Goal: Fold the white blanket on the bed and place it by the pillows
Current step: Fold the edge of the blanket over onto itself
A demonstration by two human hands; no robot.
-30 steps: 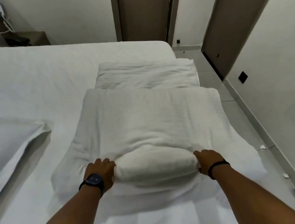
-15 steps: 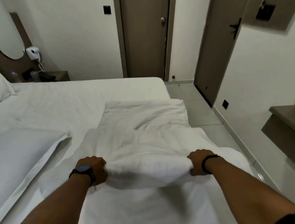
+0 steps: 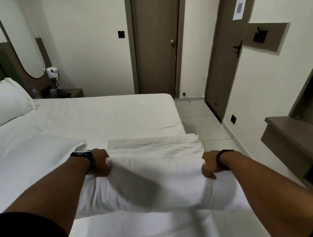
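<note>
Soft, bulky white folded blanket (image 3: 151,179) gripped at both ends by left hand (image 3: 99,164) and right hand (image 3: 209,166); sag likely, support underneath advised.

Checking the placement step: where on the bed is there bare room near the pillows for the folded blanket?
Free: the open sheet between the pillow at the headboard and the blanket, out to the far edge. Crowded: the near right corner, filled by the blanket with the left hand and right hand, and the flat fold on the left.

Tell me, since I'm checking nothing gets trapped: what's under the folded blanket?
Under the white blanket only the white bed sheet shows around it. Whatever lies directly beneath is covered. Left hand and right hand grip its ends.
</note>
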